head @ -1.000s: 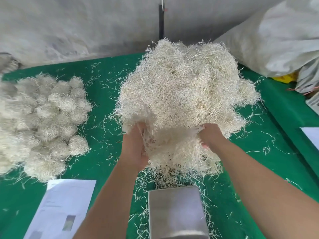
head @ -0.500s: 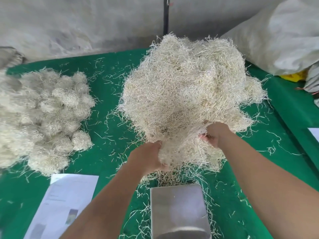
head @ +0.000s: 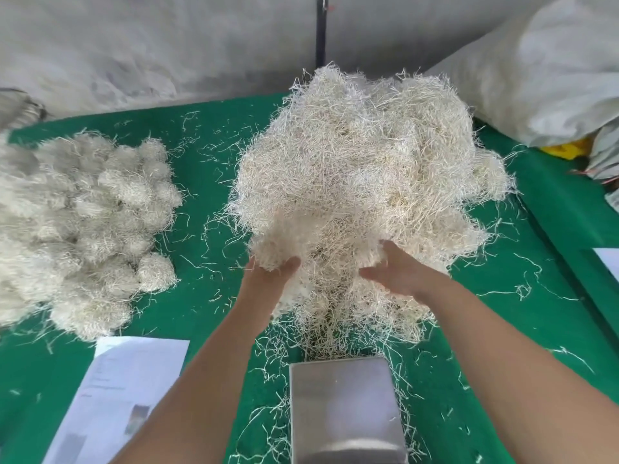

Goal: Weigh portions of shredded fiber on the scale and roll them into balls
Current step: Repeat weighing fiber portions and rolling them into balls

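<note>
This looks like a small packing or handcraft workshop, not a home. A worktable covered in bright green cloth fills most of the frame and is littered with stray pale strands. At centre a large loose heap of cream shredded fiber stands on it, and at the left many rolled fiber balls of like size are piled together, which points to batch work. At the bottom centre sits a scale with a square brushed-steel pan, beside a white printed paper sheet at lower left. A big bulging grey-white woven sack fills the upper right, against a rough grey wall.
</note>
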Action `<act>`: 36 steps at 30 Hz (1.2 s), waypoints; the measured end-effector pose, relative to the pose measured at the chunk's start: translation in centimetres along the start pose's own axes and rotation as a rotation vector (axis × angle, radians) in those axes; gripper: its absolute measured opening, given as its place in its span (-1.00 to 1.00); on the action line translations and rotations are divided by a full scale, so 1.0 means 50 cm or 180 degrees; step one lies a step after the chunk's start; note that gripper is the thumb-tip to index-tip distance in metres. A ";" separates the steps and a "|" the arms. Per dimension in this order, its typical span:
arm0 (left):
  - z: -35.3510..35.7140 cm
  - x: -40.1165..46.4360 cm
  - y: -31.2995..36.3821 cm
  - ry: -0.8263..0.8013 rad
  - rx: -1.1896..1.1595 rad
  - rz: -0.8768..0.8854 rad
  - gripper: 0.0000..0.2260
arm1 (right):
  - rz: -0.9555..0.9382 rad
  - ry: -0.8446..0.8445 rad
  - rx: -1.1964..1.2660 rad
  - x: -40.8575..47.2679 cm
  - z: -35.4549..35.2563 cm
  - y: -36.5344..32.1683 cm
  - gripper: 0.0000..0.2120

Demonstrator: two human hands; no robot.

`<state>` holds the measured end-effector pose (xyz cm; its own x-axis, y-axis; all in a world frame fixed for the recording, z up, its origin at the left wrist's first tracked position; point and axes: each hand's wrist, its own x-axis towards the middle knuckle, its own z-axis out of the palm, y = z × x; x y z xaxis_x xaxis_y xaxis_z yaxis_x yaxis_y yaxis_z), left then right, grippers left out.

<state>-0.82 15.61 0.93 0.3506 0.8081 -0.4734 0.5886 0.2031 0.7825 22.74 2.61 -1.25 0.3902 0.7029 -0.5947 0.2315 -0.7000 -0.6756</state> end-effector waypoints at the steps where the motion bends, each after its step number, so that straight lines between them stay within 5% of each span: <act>1: 0.007 -0.018 0.006 -0.0087 -0.0436 -0.0122 -0.47 | -0.0097 0.0042 -0.0560 -0.015 -0.009 -0.010 -0.11; 4: 0.018 -0.068 0.044 -0.0949 -0.2451 0.0135 -0.56 | -0.0518 0.1168 -0.1340 -0.065 -0.037 -0.036 -0.30; 6: 0.026 -0.096 0.060 -0.1308 -0.3834 0.0171 -0.52 | -0.1059 0.2084 -0.0764 -0.119 -0.029 -0.056 -0.40; 8: 0.047 -0.118 0.066 -0.1352 -0.4304 0.0232 -0.52 | -0.1564 0.1903 0.0247 -0.177 0.015 -0.076 -0.34; 11: 0.092 -0.155 0.041 -0.1628 -0.4134 0.0077 -0.59 | -0.1896 0.0275 0.1579 -0.242 0.119 -0.095 -0.45; 12: 0.100 -0.170 0.031 -0.1637 -0.3915 0.0009 -0.59 | -0.1803 0.0139 0.1900 -0.245 0.145 -0.082 -0.53; 14: 0.102 -0.192 0.006 -0.1402 -0.2947 0.0032 -0.68 | -0.1294 0.0559 0.2274 -0.250 0.165 -0.058 -0.68; 17: 0.073 -0.198 -0.062 -0.0813 -0.1220 0.0136 -0.84 | -0.0824 0.1228 0.1795 -0.252 0.162 -0.003 -0.85; 19: 0.052 -0.202 -0.111 -0.0463 -0.1150 0.0047 -0.74 | -0.0917 0.1239 0.1406 -0.259 0.161 0.021 -0.91; 22: 0.059 -0.237 -0.157 -0.0733 -0.2055 -0.0182 -0.57 | -0.1060 0.0517 0.1416 -0.270 0.221 0.054 -0.67; 24: 0.080 -0.259 -0.183 -0.0875 -0.1572 0.0137 -0.58 | -0.1012 0.0048 0.1511 -0.283 0.272 0.079 -0.45; 26: 0.097 -0.267 -0.216 -0.0544 -0.0818 0.0409 -0.77 | -0.1210 0.0161 0.1045 -0.285 0.299 0.111 -0.47; 29: 0.097 -0.265 -0.251 -0.0146 -0.0551 0.0292 -0.79 | -0.1211 0.0494 -0.0212 -0.279 0.294 0.157 -0.54; 32: 0.099 -0.272 -0.268 0.0018 -0.0060 -0.0032 -0.45 | -0.0618 0.0708 -0.1682 -0.274 0.289 0.197 -0.40; 36: 0.089 -0.292 -0.270 0.0026 -0.0336 -0.0127 -0.21 | -0.0626 0.0454 -0.2021 -0.287 0.261 0.216 -0.13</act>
<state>-10.65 -1.38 -4.49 0.3223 0.8026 -0.5020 0.5218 0.2919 0.8016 8.00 -13.40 -5.73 0.3910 0.8317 -0.3942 0.7715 -0.5298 -0.3524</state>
